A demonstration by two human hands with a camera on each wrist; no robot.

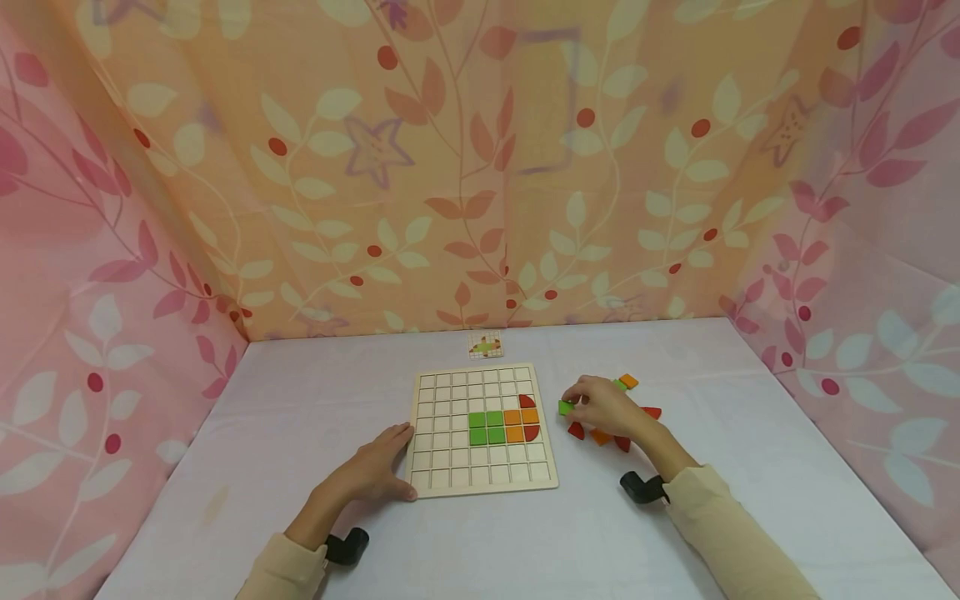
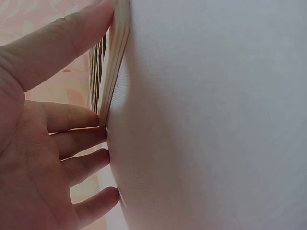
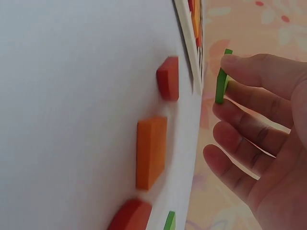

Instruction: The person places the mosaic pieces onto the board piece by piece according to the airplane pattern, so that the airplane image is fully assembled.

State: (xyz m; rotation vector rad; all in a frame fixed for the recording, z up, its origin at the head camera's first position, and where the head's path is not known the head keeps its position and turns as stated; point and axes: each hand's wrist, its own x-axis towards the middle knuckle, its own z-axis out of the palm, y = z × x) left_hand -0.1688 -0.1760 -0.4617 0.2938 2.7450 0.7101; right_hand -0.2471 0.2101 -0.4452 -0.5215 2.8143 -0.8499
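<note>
Head view: right fingers [image 1: 580, 389] in a pinch on a green tile [image 1: 565, 408], left fingers [image 1: 392, 438] straight against the grid board [image 1: 440, 460].

Right hand [image 3: 261, 133]: thumb and fingers pinching one thin green tile [image 3: 220, 87], edge toward the camera. White tabletop [image 3: 72, 120]: one red block [image 3: 169, 79]; one orange block [image 3: 151, 153], just beside; one red curved piece [image 3: 130, 215] and one green piece [image 3: 170, 221], both cut by the frame. Pale wooden board [image 3: 187, 43], edge only. Floral fabric [image 3: 240, 28], behind.

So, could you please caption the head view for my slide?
Left hand touching the board, right hand pinching a green tile.
</note>
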